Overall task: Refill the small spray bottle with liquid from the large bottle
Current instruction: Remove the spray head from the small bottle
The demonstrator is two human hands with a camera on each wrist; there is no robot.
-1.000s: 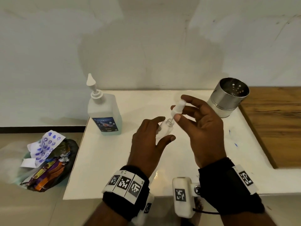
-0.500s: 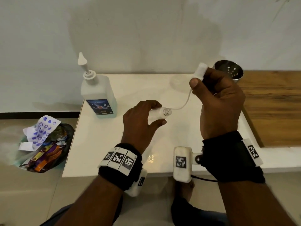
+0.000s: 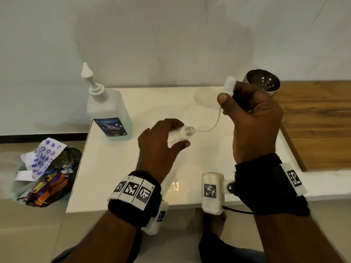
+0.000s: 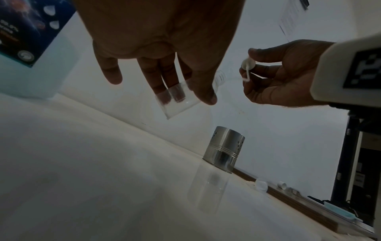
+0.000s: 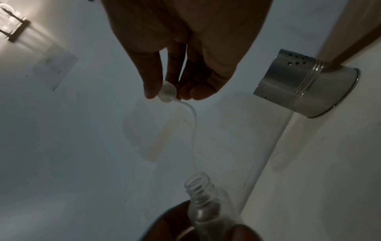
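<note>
My left hand grips the small clear spray bottle, tilted with its open threaded neck pointing right, above the white table. My right hand pinches the white spray head up and to the right of the bottle. Its thin dip tube curves down, with the tip just at the neck. The large pump bottle with a blue label stands at the table's back left corner, untouched. In the left wrist view the small bottle shows between my fingers.
A perforated steel cup stands at the back right, just behind my right hand. A wooden surface adjoins the table on the right. A rubbish bag with wrappers lies on the floor at the left. The wall is close behind.
My right hand lifted the spray head off the small bottle and drew it up and right, pulling the dip tube almost out. My left hand tilted the bottle to the right.
</note>
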